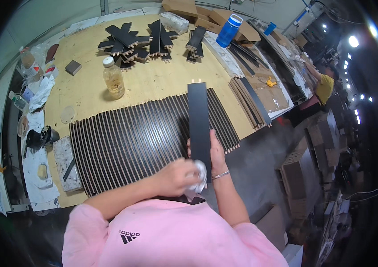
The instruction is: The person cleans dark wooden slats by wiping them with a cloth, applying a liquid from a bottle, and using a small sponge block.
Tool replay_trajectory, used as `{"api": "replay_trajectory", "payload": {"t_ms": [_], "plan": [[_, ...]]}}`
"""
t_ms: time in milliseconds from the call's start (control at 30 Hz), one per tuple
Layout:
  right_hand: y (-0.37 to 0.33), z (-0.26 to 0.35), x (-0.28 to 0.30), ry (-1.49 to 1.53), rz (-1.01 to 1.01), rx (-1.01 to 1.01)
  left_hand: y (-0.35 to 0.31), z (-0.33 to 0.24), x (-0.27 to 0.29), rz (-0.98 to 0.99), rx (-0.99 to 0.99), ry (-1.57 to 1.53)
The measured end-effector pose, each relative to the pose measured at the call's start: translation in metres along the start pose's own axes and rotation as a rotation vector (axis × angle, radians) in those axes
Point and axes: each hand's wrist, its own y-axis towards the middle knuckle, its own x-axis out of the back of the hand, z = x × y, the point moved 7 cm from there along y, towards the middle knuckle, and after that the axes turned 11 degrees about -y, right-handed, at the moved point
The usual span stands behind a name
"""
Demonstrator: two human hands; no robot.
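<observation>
My right hand [217,151] grips a long black board [198,118] from its right side, thumb along the edge. Pale dowel pegs stick out of the board's far end. A crumpled white cloth [199,177] is bunched in my left hand [177,177], against the near end of the board. Beneath and left of the board lies a tight row of dark slats [131,140] standing on edge, with pale edges and dowel ends showing. My left forearm passes in front of the row's near edge.
Loose black boards [126,40] are piled at the back. A clear bottle with yellowish liquid [114,80] stands behind the row; a blue bottle [229,31] is at the back right. Brown-edged boards [247,102] lie right. A person in yellow [324,88] works farther off.
</observation>
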Motion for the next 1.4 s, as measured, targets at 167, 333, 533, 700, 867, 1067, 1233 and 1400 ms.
{"api": "replay_trajectory", "payload": {"t_ms": [167,333,533,700,867,1067,1233,1400], "plan": [[0.002,0.013,0.006,0.184,-0.003,0.061,-0.046,0.063,0.073,-0.668,0.75,-0.603],[0.005,0.027,-0.009,0.144,-0.005,0.105,-0.039,0.071,0.118,-0.812,0.509,-0.956],[0.051,0.0,0.013,-0.073,-0.043,0.124,-0.048,0.094,0.1,-0.897,0.521,-1.263],[0.067,-0.007,0.017,-0.526,-0.264,0.168,-0.06,0.101,0.102,-0.942,0.554,-1.258],[0.049,0.026,-0.044,-0.617,-0.072,0.395,-0.053,0.096,0.105,-0.922,0.524,-1.245],[0.054,0.048,0.0,-0.415,-0.332,0.325,-0.076,0.099,0.152,-1.11,0.485,-1.164],[0.037,0.074,0.057,-0.519,-0.421,0.373,-0.119,0.109,0.177,-1.215,0.534,-1.018],[0.019,0.1,0.05,-1.336,-0.849,0.635,-0.102,0.104,0.166,-1.238,0.532,-1.097]]}}
